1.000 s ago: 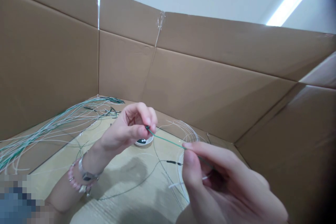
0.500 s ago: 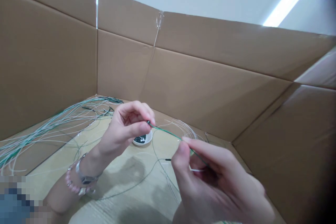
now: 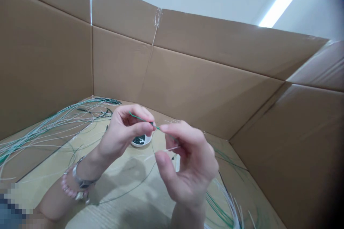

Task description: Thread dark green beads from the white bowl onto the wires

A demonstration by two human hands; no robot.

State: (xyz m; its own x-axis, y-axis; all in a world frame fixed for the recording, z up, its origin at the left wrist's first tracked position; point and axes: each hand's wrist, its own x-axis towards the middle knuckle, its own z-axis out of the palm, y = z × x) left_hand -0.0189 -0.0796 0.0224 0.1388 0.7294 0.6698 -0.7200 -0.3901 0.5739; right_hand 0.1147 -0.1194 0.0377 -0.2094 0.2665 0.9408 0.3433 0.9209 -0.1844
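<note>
My left hand (image 3: 129, 127) pinches a small black tube-like piece (image 3: 152, 123) between thumb and fingertips. Through that piece runs a thin green wire (image 3: 138, 116), its bent free end sticking out over the left palm. On the other side, the wire passes along the index finger of my right hand (image 3: 185, 161). The right thumb is away from the index finger, while the other fingers curl around the wire. A white wire (image 3: 172, 149) also pokes out from those curled fingers; its far part is hidden. Below the left fingers stands a white bowl (image 3: 148, 140) with small black pieces (image 3: 139, 139).
Bundled white and green wires (image 3: 40, 123) lie along the left side, their dark ends (image 3: 109, 101) toward the back corner. More green and white wires (image 3: 220, 209) lie at lower right. Cardboard walls (image 3: 201, 89) enclose the table (image 3: 120, 211).
My right hand has moved left, up to the black piece, and its thumb has parted from the index finger. The green wire now sticks out past the piece on the left side.
</note>
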